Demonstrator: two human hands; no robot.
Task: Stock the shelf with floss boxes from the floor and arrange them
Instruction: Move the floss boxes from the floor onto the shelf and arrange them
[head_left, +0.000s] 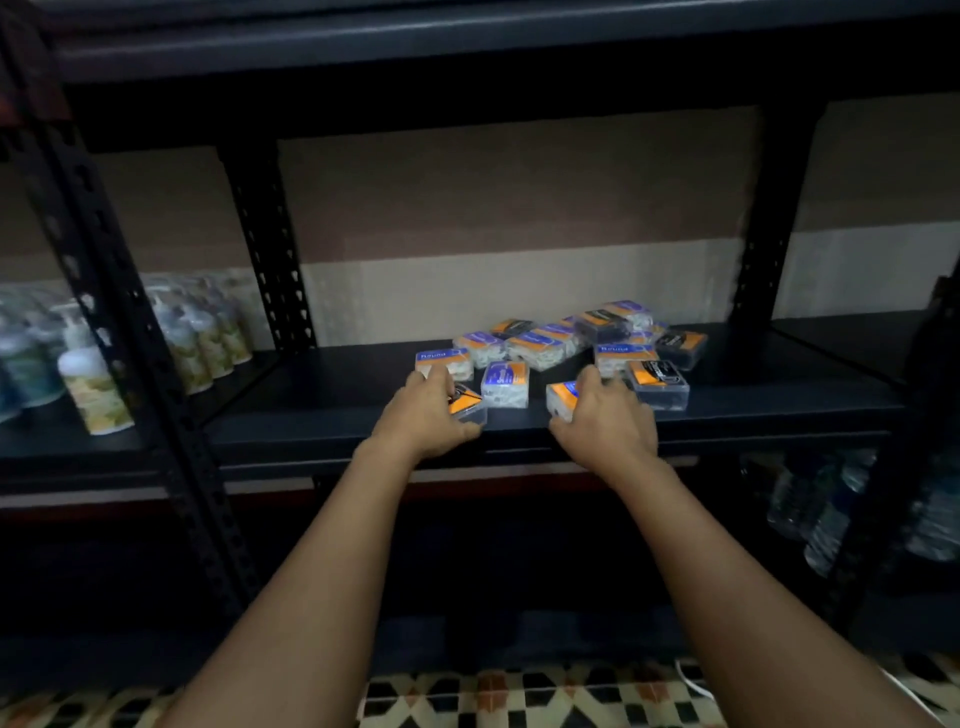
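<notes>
Several small clear floss boxes (540, 345) with orange and blue labels lie in a loose heap on the dark shelf board (311, 400). My left hand (423, 413) grips an orange-labelled box (467, 406) at the shelf's front edge. My right hand (605, 415) curls round a box with an orange and blue label (561, 397), also near the front edge. Between the two hands a blue-labelled box (505, 382) stands free. More boxes sit behind and to the right, one orange box (657, 382) just beside my right hand.
Pump bottles (93, 384) stand on the neighbouring shelf at the left, behind a perforated black upright (270, 249). Water bottles (831, 509) are stacked lower right. Another shelf board runs overhead. Patterned floor tiles (519, 696) show at the bottom.
</notes>
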